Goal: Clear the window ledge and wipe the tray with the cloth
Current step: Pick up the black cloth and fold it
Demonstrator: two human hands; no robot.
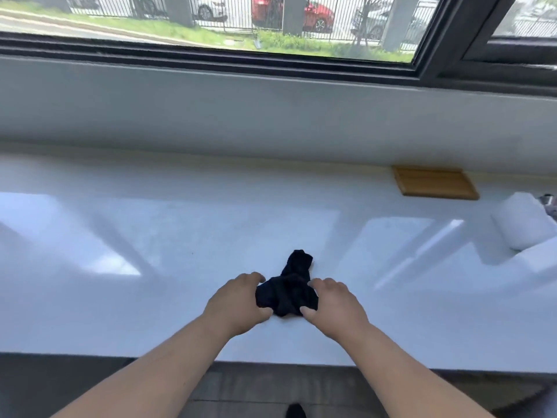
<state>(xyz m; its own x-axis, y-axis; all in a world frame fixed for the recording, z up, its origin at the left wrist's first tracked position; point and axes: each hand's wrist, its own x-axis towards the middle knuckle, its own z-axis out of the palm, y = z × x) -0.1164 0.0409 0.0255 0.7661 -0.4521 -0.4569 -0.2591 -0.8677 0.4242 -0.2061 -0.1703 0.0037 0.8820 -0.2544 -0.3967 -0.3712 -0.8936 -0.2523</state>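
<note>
Looking down from the head view, both bare hands meet at a bunched black cloth (287, 292) lying on the white ledge (150, 251) near its front edge. The left hand (238, 303) curls against the cloth's left side, thumb pressed at its lower edge; the right hand (333, 306) mirrors it on the right side, thumb and fingers pinching the fabric. A loose tail of cloth extends away from the hands. A wooden tray (434, 182) lies flat at the back of the ledge to the right, well apart from the cloth. A white roll (524, 224) rests at the far right edge. Dark window frame (271, 63) above.
</note>
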